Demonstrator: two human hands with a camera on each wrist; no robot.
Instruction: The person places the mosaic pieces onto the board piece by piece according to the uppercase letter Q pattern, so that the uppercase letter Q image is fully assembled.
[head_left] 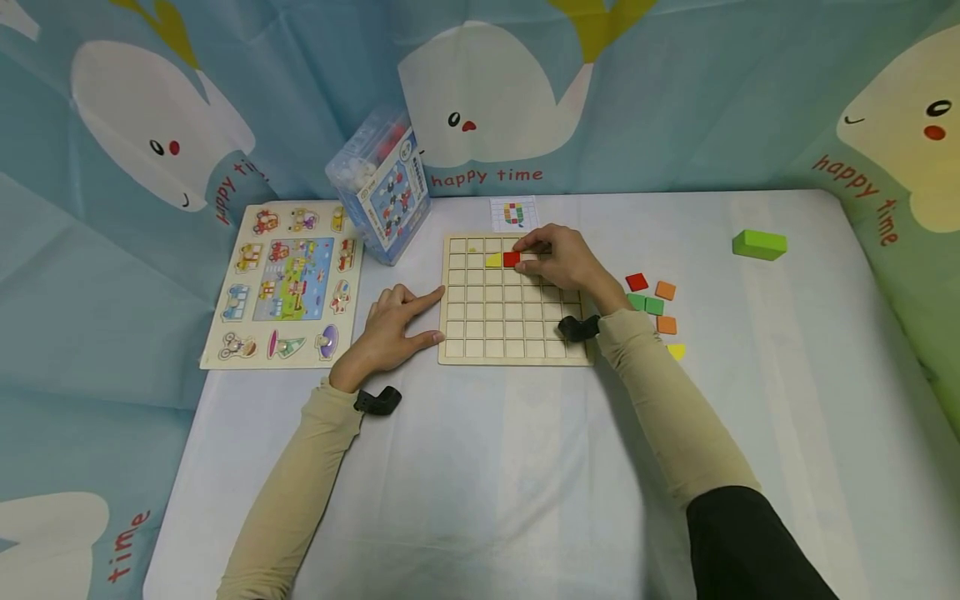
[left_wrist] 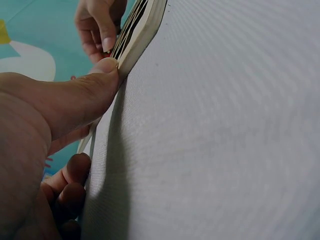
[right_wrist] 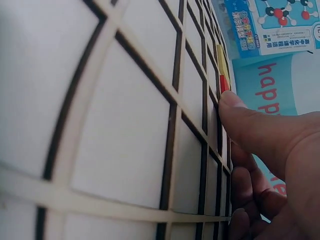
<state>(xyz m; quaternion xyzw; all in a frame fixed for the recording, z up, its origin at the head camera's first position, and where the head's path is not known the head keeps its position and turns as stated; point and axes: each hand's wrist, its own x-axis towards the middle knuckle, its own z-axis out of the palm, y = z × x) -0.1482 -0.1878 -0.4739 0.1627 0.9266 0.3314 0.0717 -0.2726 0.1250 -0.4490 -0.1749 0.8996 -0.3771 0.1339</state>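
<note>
A wooden grid board (head_left: 476, 310) lies on the table, with a yellow tile (head_left: 492, 260) in one of its upper cells. Beside that tile is a red square tile (head_left: 512, 260), its edge pinched between the thumb and forefinger of my right hand (head_left: 558, 257). The right wrist view shows the thumb against the red tile (right_wrist: 224, 82). My left hand (head_left: 390, 329) touches the board's left edge with an extended forefinger and thumb. Its other fingers are bent, as the left wrist view shows. Behind the board lies a small pattern card (head_left: 527, 223).
Loose tiles lie right of the board: a red one (head_left: 637, 282), green ones (head_left: 654, 306), orange ones (head_left: 667, 325) and a yellow one (head_left: 677, 351). Farther right is a green block (head_left: 759, 245). A clear plastic box (head_left: 386, 187) and a picture puzzle board (head_left: 266, 329) are at the left.
</note>
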